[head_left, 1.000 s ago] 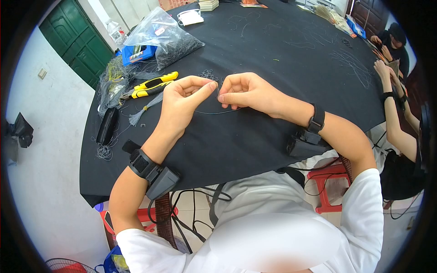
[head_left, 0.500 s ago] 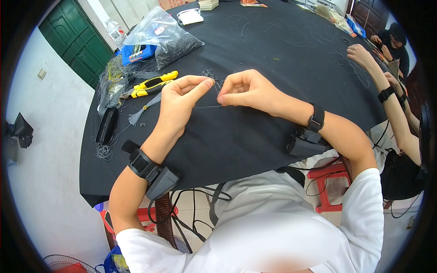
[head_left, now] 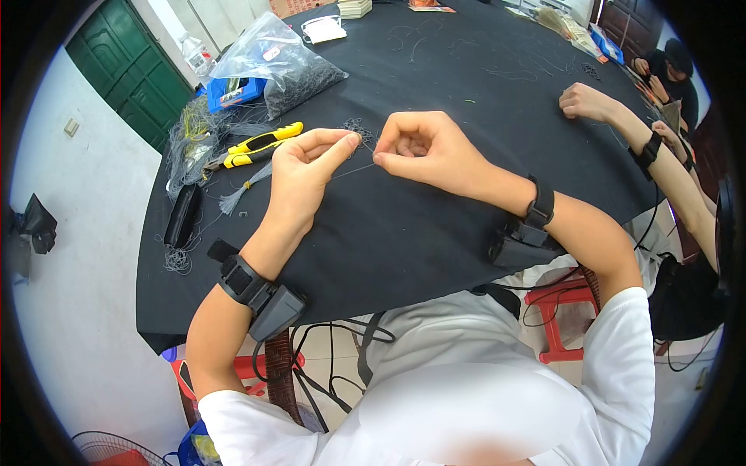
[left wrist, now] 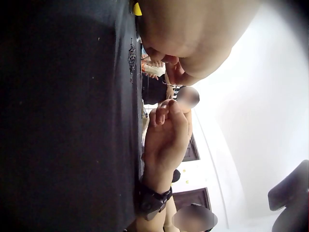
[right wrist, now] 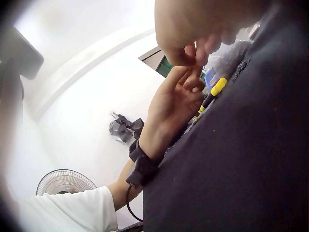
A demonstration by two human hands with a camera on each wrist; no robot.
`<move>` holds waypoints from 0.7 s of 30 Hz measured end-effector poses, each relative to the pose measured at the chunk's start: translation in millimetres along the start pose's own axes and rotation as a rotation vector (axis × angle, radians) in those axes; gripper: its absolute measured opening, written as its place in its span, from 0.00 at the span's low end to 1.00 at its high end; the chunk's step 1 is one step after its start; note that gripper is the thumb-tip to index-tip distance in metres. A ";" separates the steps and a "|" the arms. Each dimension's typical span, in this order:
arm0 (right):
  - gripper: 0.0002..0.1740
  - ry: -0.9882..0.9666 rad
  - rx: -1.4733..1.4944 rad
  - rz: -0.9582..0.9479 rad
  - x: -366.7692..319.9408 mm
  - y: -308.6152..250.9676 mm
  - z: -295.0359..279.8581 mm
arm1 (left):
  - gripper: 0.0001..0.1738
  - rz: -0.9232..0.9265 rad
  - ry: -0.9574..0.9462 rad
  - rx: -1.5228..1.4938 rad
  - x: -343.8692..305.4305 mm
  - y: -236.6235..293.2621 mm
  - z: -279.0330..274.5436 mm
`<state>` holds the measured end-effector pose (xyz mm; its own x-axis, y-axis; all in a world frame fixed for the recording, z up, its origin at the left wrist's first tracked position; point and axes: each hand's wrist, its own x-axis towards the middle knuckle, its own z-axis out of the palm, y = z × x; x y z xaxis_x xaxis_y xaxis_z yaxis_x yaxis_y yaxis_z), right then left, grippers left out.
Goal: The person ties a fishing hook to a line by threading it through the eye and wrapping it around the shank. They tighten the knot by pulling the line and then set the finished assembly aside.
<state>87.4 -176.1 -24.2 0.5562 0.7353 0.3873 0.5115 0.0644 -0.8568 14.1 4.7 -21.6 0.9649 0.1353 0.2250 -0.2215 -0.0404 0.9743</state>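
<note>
In the head view my left hand (head_left: 303, 175) pinches a thin grey thread (head_left: 353, 170) between thumb and forefinger. Just to its right, my right hand (head_left: 443, 151) pinches the thread with thumb and forefinger, its other fingers curled in. A short gap separates the two sets of fingertips, both held above the black tablecloth (head_left: 404, 256). Behind them lies a small heap of dark, tangled bits (head_left: 355, 127). The left wrist view shows the right hand (left wrist: 166, 135) facing the left fingertips. In the right wrist view, the left hand (right wrist: 174, 106) appears below the right fingers.
Yellow-handled pliers (head_left: 260, 142), a tied bundle of grey strands (head_left: 247, 187) and a black case (head_left: 183, 216) lie left of my hands. Farther back sits a clear plastic bag (head_left: 299, 81) of dark pieces. At the right, another person's hand (head_left: 588, 102) reaches over the table.
My right hand has risen slightly, its fingers curling more. The thread's loop below the hands has drawn up into a slanting line. The other person's hand has moved left over the table.
</note>
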 end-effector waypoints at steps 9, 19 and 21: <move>0.04 0.025 -0.103 -0.085 -0.4 -8.9 -2.6 | 0.10 0.021 -0.010 0.014 -0.3 -0.3 0.8; 0.06 0.215 0.142 -0.013 2.5 1.1 -2.9 | 0.10 0.049 -0.059 0.033 -2.2 4.4 2.4; 0.07 0.223 0.172 0.013 2.6 2.0 -2.7 | 0.10 0.065 -0.087 0.016 -2.1 4.0 2.4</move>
<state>91.6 -175.9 -24.0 0.7022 0.5712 0.4250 0.3953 0.1837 -0.9000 11.6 1.9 -18.2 0.9574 0.0458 0.2850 -0.2820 -0.0624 0.9574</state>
